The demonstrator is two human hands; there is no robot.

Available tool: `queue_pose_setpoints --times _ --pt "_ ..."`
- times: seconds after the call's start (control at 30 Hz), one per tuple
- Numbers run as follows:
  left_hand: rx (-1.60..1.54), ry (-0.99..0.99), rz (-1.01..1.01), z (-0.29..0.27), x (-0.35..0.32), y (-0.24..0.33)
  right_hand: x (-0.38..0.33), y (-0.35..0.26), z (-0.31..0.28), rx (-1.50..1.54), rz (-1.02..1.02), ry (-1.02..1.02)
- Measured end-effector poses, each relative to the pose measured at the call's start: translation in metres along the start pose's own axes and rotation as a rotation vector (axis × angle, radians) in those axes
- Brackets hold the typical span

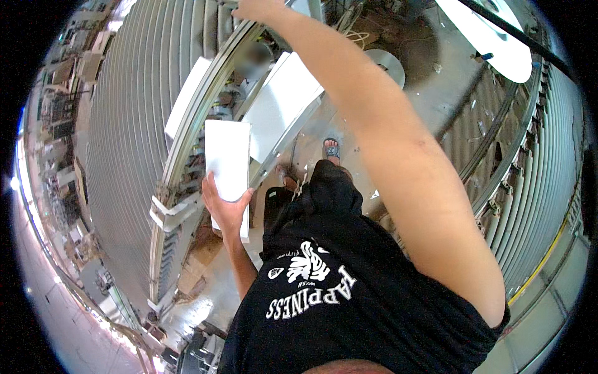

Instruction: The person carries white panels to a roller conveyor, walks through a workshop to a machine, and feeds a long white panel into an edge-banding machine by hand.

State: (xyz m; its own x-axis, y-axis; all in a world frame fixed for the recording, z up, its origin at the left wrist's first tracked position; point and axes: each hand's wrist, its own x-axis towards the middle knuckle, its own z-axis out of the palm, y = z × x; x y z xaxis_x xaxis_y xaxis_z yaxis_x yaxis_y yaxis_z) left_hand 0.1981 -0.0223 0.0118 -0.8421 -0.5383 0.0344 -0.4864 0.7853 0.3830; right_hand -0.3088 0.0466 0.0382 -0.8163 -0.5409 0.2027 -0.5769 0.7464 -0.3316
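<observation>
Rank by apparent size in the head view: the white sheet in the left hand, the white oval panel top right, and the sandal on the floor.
1. White sheet, nearer the camera, so unsure against the next.
2. White oval panel, partly cut off.
3. Sandal, clearly smallest.

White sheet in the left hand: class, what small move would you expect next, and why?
Probably sliding the white sheet up into place beside the other white panel on the curved metal frame. The left hand grips its lower edge, its top already lies against the frame, and the right hand reaches up to the frame's rail, seemingly for support.
</observation>
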Motion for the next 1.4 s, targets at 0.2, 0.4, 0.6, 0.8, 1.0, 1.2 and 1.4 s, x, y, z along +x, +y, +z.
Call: queue_pose_setpoints --times 0.2,0.4,0.6,0.8,1.0,1.2,1.4 --pt "0.073 0.056 0.034 -0.011 -0.006 -0.026 -0.007 0.002 -0.012 -0.083 -0.083 0.038" --pt "0.048 0.123 0.043 -0.038 0.007 -0.065 -0.007 -0.013 -0.012 -0.099 -0.077 0.036" --pt "0.161 0.154 0.060 -0.087 0.034 -0.124 0.018 0.022 0.017 -0.443 -0.253 0.085" --pt "0.225 0.218 0.029 -0.165 0.092 -0.202 0.019 -0.012 -0.016 -0.368 0.008 -0.206" --pt "0.270 0.185 -0.012 -0.185 0.196 -0.354 0.029 0.007 -0.001 -0.386 -0.014 -0.151" --pt "0.346 -0.020 0.071 -0.153 0.246 -0.522 0.036 0.017 0.008 -0.426 0.012 -0.150" --pt "0.513 -0.229 0.142 -0.152 0.213 -0.599 0.047 0.029 0.014 -0.446 0.076 -0.282"
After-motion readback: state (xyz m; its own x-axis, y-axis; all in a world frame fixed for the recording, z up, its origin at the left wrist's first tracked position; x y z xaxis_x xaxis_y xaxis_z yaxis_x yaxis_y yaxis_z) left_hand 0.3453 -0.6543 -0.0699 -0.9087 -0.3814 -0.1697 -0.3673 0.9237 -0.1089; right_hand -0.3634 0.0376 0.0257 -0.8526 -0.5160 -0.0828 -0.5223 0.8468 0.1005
